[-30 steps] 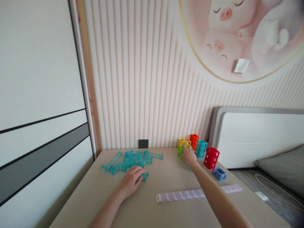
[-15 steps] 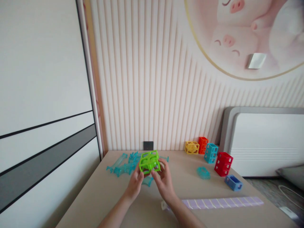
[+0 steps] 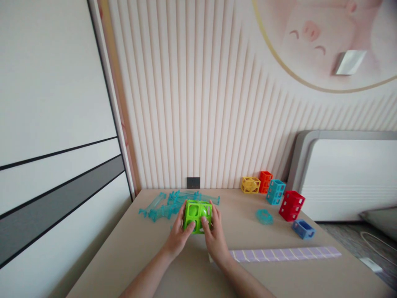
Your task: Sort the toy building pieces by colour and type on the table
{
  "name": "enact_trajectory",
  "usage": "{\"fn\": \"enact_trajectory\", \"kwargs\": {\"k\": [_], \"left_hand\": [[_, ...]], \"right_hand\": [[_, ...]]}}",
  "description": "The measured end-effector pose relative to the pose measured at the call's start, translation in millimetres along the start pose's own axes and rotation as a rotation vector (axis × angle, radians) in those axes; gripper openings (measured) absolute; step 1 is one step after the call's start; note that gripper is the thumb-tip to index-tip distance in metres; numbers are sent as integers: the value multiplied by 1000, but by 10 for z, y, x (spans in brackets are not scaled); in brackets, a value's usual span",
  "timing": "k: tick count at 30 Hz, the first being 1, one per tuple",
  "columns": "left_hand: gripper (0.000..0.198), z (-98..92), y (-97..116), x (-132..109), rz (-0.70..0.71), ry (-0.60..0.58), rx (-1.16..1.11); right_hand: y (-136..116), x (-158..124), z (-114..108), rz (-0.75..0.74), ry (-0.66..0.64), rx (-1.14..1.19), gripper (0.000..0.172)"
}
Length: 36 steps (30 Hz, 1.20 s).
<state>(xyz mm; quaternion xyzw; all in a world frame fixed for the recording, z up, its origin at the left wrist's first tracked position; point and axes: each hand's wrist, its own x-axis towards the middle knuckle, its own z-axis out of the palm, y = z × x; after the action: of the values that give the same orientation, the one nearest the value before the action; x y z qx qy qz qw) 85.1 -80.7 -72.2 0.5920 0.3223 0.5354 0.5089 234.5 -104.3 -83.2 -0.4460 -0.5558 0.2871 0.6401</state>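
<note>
Between my two hands, above the middle of the table, is a bright green plastic block with an open frame and window-like holes. My left hand grips its left side, thumb on the near face. From the right, my right hand closes on it, the thumb also pressed to the near face. Something rounded and green shows through the holes. Behind the block lie several translucent teal track-like pieces, partly hidden by it and my left hand.
On the right of the table stand a yellow block, an orange block, a teal block, a red block and a blue block. A teal ring-shaped piece lies near them. A long purple strip lies in front.
The green block has turned so a windowed face points toward me, and it sits slightly lower. Both thumbs now press that face. The whole view has shifted a little.
</note>
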Motion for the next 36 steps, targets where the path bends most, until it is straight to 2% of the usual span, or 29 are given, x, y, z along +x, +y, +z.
{"fn": "enact_trajectory", "kwargs": {"k": [5,13,16,18,21,23,25,27,32,36], "left_hand": [[79,-30,-116,18,-14,91,215],[71,-43,-37,11,57,48,294],[71,-82,-32,23,112,71,351],[72,-127,-14,34,148,111,381],[70,-209,73,64,154,191,349],[70,-280,165,97,128,270,308],[73,-380,267,129,93,351,301],[74,-523,363,143,68,375,371],[68,-1003,546,38,100,226,900],[66,-1309,601,-117,19,77,1158]], "right_hand": [[-27,17,-48,-7,-103,-37,59],[-88,-1,-24,34,-110,9,51],[-140,35,-51,-4,-59,-58,49],[-158,92,-115,-1,-1,-124,55],[-137,225,-272,114,60,-222,73],[-107,327,-391,185,58,-347,75],[-93,418,-496,212,11,-530,67],[-112,487,-574,219,-63,-735,60],[-246,594,-645,166,-324,-1129,54],[-310,691,-621,110,-523,-1292,54]]}}
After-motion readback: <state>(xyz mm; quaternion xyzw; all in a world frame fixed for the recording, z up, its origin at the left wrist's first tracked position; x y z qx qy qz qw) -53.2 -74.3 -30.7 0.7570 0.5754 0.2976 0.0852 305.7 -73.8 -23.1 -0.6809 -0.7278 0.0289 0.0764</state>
